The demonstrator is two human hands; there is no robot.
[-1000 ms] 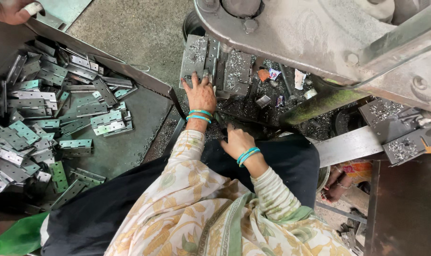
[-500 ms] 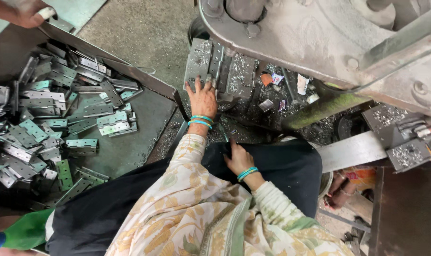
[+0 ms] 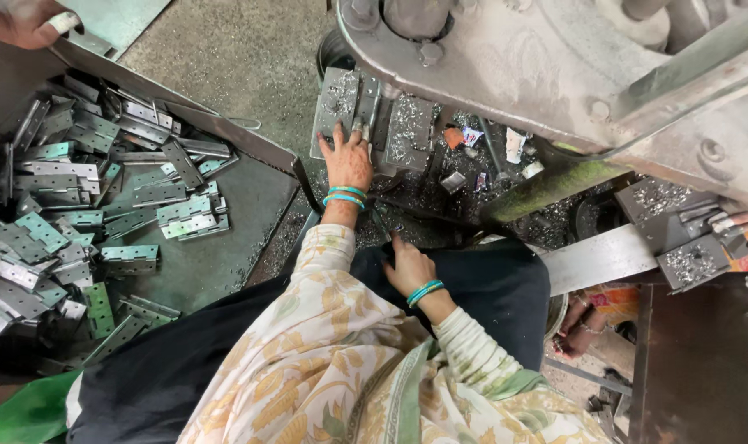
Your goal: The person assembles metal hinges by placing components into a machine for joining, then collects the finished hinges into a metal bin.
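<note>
- Head view: the left hand [image 3: 348, 162] lies flat and open, fingers spread, on the grey metal plates [image 3: 341, 103] under the press machine [image 3: 555, 57].
- Touched plate: long axis runs away from the person, toward the machine body; a second plate [image 3: 409, 131] lies just beside it, parallel.
- Right hand [image 3: 408, 267]: rests open on the dark lap cloth [image 3: 489, 288], gripping nothing.
- Left side: tray [image 3: 226, 247] holds a heap of hinges [image 3: 62, 205]; its raised edge runs diagonally near the left wrist.
- Open room: bare tray floor beside the heap.
- Metal shavings [image 3: 440, 189] cover the machine bed.
</note>
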